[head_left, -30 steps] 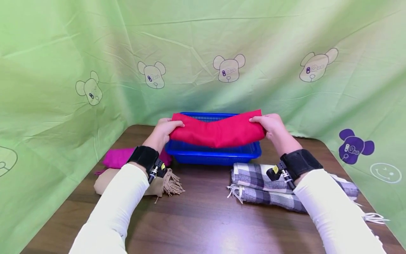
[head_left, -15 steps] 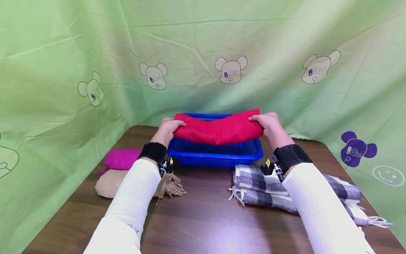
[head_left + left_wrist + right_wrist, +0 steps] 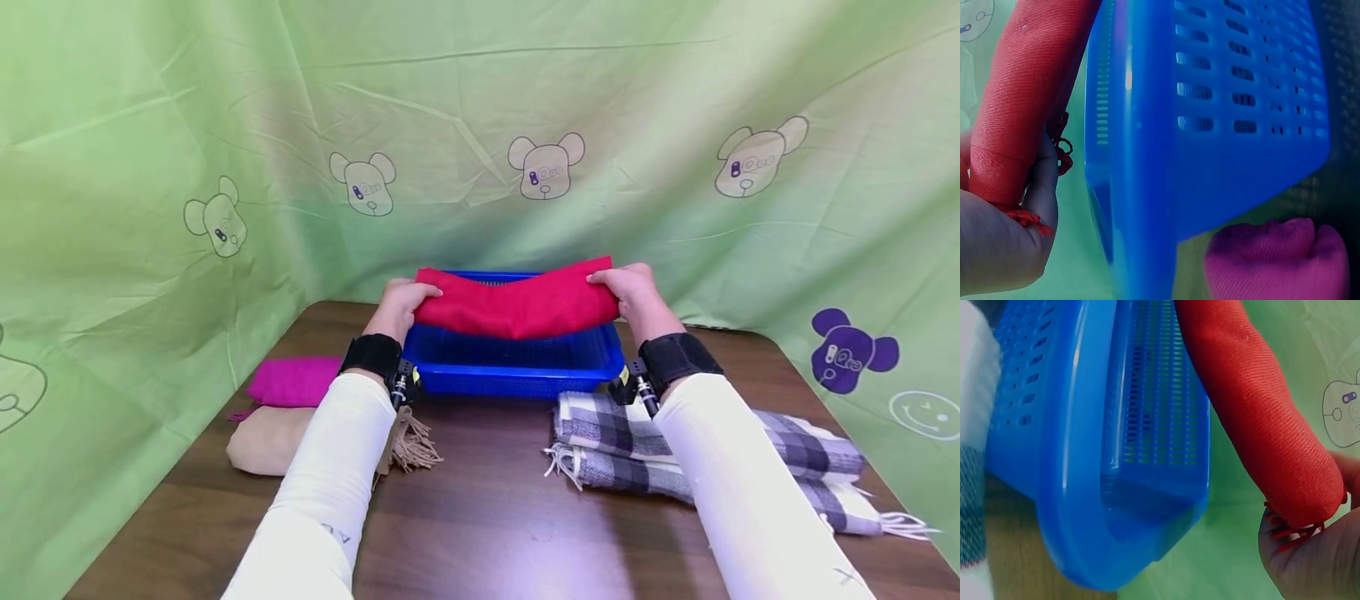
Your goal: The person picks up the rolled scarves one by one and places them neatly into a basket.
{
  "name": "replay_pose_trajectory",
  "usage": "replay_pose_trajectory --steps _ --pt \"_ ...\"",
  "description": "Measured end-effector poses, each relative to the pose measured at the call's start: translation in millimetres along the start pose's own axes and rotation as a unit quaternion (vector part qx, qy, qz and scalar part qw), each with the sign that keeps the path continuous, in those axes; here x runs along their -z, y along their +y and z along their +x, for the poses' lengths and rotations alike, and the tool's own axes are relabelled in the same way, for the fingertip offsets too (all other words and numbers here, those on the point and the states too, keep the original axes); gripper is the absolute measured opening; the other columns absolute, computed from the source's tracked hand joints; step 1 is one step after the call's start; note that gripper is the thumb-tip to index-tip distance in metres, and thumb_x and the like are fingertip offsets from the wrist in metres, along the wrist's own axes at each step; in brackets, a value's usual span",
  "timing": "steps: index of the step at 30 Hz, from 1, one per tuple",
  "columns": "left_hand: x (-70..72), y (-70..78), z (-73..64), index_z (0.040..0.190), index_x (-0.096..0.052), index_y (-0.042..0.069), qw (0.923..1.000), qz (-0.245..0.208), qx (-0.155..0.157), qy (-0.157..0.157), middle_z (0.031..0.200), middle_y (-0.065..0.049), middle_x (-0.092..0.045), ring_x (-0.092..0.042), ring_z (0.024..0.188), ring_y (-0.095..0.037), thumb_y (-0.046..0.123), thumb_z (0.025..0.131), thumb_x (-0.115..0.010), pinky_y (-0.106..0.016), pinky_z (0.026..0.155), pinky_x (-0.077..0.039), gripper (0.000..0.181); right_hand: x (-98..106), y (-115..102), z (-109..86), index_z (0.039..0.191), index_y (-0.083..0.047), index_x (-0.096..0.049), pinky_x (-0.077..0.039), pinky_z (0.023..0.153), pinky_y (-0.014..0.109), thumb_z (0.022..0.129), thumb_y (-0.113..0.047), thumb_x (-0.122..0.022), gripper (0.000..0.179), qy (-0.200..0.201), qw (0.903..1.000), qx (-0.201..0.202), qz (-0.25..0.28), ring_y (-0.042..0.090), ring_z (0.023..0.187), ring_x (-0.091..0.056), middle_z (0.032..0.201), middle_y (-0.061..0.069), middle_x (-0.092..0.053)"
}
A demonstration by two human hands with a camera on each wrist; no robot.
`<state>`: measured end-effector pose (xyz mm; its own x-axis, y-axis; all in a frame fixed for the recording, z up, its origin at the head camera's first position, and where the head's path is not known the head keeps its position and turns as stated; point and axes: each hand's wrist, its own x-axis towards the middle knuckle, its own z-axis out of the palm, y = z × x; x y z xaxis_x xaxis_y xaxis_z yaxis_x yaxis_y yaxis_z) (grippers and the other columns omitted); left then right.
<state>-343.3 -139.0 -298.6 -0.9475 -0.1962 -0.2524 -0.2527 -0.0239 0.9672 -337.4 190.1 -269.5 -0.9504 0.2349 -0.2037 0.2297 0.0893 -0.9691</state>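
Note:
A folded red scarf [image 3: 517,307] with short fringe hangs between both hands, its middle sagging. My left hand [image 3: 399,305] grips its left end, thumb on top; in the left wrist view that hand [image 3: 1007,231] wraps the fringed end. At the other end, my right hand [image 3: 633,296] pinches the scarf, with red fringe against the palm [image 3: 1329,550] in the right wrist view. Below and behind the scarf stands a blue plastic basket [image 3: 517,383] with slotted walls. The scarf is above the basket's rim [image 3: 1079,456], and it hides part of the inside.
Left on the wooden table [image 3: 480,517] lie a magenta folded cloth [image 3: 292,381] and a beige fringed scarf [image 3: 270,442], partly behind the left arm. Right, a folded grey-and-white checked scarf [image 3: 622,475] lies under the right forearm. A green printed curtain [image 3: 450,100] surrounds the table.
Both hands keep their hold on the red scarf. They have come slightly closer together, and the forearms have shifted inward. The head view has moved a little.

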Motion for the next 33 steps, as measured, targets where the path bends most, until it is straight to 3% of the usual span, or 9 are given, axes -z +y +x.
replay_pose_trajectory --steps 5,12,22,26,30,33 --pt "-1.4 -0.6 5.6 0.131 -0.055 -0.003 1.0 -0.008 0.001 0.003 0.126 -0.013 -0.056 -0.056 0.089 -0.019 0.0 0.082 -0.07 -0.026 0.082 -0.051 0.052 -2.9 2.8 7.3 0.122 0.008 -0.049 -0.054 0.058 0.022 0.085 -0.003 -0.068 0.043 0.005 1.0 -0.005 0.004 0.007 0.053 -0.06 0.101 0.009 -0.056" --pt "-4.3 1.0 12.1 0.132 -0.053 -0.006 0.9999 -0.005 -0.006 0.012 0.133 -0.014 -0.052 -0.053 0.098 -0.021 -0.002 0.081 -0.07 -0.026 0.084 -0.05 0.054 -6.8 8.3 15.7 0.102 0.002 -0.049 -0.055 0.056 0.025 0.085 0.0 -0.066 0.024 0.003 0.9998 -0.008 0.016 0.01 0.053 -0.06 0.094 0.007 -0.056" --pt "-11.3 5.6 19.1 0.129 -0.058 -0.003 0.9978 0.029 -0.03 0.052 0.131 -0.014 -0.054 -0.054 0.104 -0.023 0.0 0.081 -0.071 -0.028 0.086 -0.05 0.049 -11.4 12.9 24.5 0.103 0.003 -0.056 -0.053 0.055 0.022 0.083 -0.002 -0.069 0.023 0.04 0.9989 0.022 0.0 0.007 0.052 -0.058 0.088 0.005 -0.056" --pt "-11.0 8.2 20.9 0.139 -0.049 0.002 0.9954 0.041 -0.057 0.065 0.14 -0.015 -0.048 -0.05 0.121 -0.025 0.006 0.085 -0.071 -0.031 0.097 -0.046 0.058 -9.9 11.0 25.3 0.12 0.007 -0.055 -0.049 0.058 0.022 0.086 -0.006 -0.067 0.038 0.051 0.9966 0.043 -0.049 0.008 0.061 -0.053 0.102 0.009 -0.055" --pt "-5.1 11.8 20.8 0.15 -0.029 0.009 0.9915 0.064 -0.089 0.07 0.15 -0.016 -0.036 -0.039 0.134 -0.027 0.02 0.09 -0.07 -0.035 0.108 -0.037 0.073 -1.9 8.0 23.1 0.141 0.005 -0.041 -0.045 0.068 0.028 0.091 -0.018 -0.063 0.059 0.038 0.9883 0.056 -0.137 0.021 0.094 -0.052 0.134 0.019 -0.047" --pt "1.1 13.5 20.3 0.152 -0.024 0.011 0.991 0.065 -0.092 0.072 0.151 -0.015 -0.035 -0.037 0.136 -0.027 0.026 0.09 -0.069 -0.037 0.11 -0.034 0.078 5.6 7.0 22.0 0.145 0.007 -0.033 -0.044 0.072 0.03 0.093 -0.024 -0.062 0.067 0.026 0.9842 0.06 -0.165 0.028 0.108 -0.046 0.146 0.022 -0.038"
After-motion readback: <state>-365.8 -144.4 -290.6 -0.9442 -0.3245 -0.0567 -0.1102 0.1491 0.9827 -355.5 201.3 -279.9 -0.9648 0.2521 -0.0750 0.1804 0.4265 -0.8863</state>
